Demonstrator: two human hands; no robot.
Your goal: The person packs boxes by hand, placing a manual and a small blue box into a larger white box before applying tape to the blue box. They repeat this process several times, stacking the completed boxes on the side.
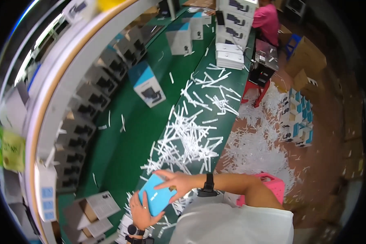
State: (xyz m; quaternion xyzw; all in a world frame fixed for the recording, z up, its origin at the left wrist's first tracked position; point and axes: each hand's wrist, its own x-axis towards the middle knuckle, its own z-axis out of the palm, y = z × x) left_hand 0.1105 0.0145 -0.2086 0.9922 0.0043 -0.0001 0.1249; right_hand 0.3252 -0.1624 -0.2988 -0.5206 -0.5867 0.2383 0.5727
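Observation:
Between my hands is a blue cardboard box (pixel 155 194) with small pale print on its face, tilted above the near end of the green table. My left hand (pixel 142 213) grips its lower left side, with the thumb along the bottom edge. My right hand (pixel 177 185) closes on its upper right side, fingers bent over the edge. Just beyond the box lies a heap of white paper strips (pixel 191 138). Some strips also lie under my hands. The underside of the box is hidden.
A blue-and-white product box (pixel 147 86) stands mid-table. Boxes (pixel 71 148) line the shelf at left; open cartons (pixel 89 215) sit near left. Stacked boxes (pixel 236 24) stand far off beside a person in pink (pixel 266 20). Strips (pixel 258 150) and a pink stool (pixel 272 183) are on the floor.

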